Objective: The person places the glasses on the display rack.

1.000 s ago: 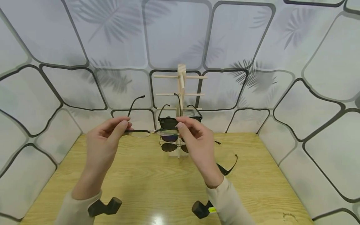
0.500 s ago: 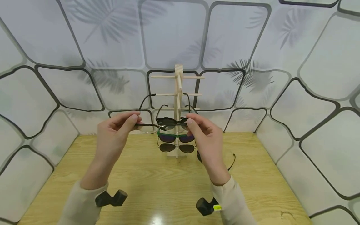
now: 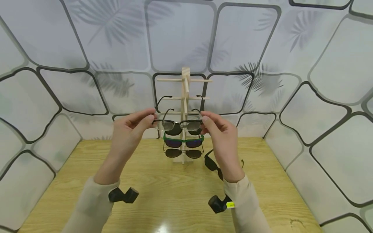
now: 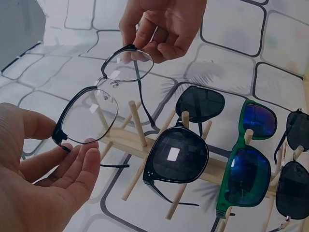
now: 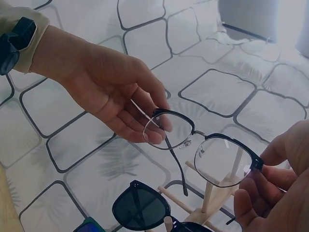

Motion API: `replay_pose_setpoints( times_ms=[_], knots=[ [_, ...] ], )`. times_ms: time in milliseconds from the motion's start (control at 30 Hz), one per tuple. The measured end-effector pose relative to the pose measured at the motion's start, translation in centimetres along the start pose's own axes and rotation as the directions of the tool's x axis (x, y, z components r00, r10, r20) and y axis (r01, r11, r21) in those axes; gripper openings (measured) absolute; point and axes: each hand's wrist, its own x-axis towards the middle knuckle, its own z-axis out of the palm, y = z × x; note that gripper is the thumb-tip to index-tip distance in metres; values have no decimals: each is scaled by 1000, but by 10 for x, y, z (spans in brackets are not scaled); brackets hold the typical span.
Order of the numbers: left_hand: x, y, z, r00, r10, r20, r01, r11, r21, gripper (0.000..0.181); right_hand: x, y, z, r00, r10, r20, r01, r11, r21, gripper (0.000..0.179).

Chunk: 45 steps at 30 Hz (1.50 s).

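Note:
Clear-lensed eyeglasses (image 3: 190,125) with a black browline top hang in the air before a wooden eyewear stand (image 3: 185,72), temples unfolded toward it. My left hand (image 3: 129,134) pinches their left hinge corner between thumb and fingers. At the opposite corner my right hand (image 3: 220,137) pinches the frame the same way. Lower on the stand sit black sunglasses (image 4: 178,154), green-framed sunglasses (image 4: 247,176) and thin metal-framed sunglasses (image 3: 174,153). In the right wrist view the eyeglasses (image 5: 224,159) are apart from the black sunglasses (image 5: 140,205) below them.
Another pair of black sunglasses (image 3: 210,163) lies on the wooden table (image 3: 163,191), partly behind my right forearm. Bare pegs (image 3: 169,80) stick out at the stand's top. A patterned backdrop (image 3: 186,35) closes off the back and both sides.
Both hands have carried the eyeglasses up and to the right, from left of the stand to centred in front of it. The frame has levelled out, its temples now nearer the pegs.

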Motion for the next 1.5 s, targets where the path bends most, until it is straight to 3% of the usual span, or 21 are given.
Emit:
replay_pose_setpoints(
  times_ms=[200, 567, 933, 1500],
  knots=[
    [6, 1, 4, 999, -23, 22, 23, 999, 24, 33, 10, 3, -3, 999, 36, -4, -36, 999, 25, 23],
    [21, -2, 13, 1000, -11, -26, 14, 993, 117, 30, 29, 5, -5, 999, 39, -23, -38, 998, 54, 27],
    [31, -5, 21, 1000, -11, -9, 12, 995, 98, 32, 43, 7, -4, 996, 74, -41, -70, 993, 94, 30],
    [42, -13, 26, 999, 45, 17, -47, 993, 111, 33, 56, 15, -4, 994, 96, -45, -92, 991, 98, 30]
  ],
)
